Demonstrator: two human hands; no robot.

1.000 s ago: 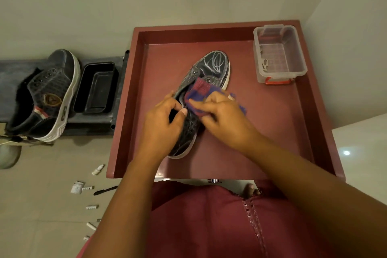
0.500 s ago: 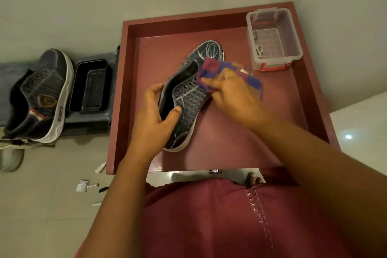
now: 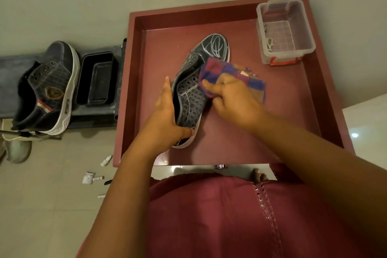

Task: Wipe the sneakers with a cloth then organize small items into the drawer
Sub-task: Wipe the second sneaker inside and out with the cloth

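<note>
A dark sneaker (image 3: 206, 54) with a white sole lies inside the open red drawer (image 3: 134, 81), toe pointing away. My left hand (image 3: 165, 119) grips its heel end, fingers along the collar and thumb at the sole. My right hand (image 3: 232, 98) holds a red-and-blue checked cloth (image 3: 217, 69) bunched against the sneaker's right side near the eyelets. The second dark sneaker (image 3: 48, 88) rests on a dark low shelf to the left. Several small items (image 3: 92, 178) lie scattered on the floor at lower left.
A clear plastic box (image 3: 287, 29) with a red latch stands in the drawer's far right corner, holding a few small bits. A black tray (image 3: 96, 79) sits beside the second sneaker. A pale shoe (image 3: 16, 151) lies at the far left. Walls close in behind and right.
My left hand slid from the sneaker's tongue back to its heel. My right hand carried the cloth from the top of the sneaker to its right side.
</note>
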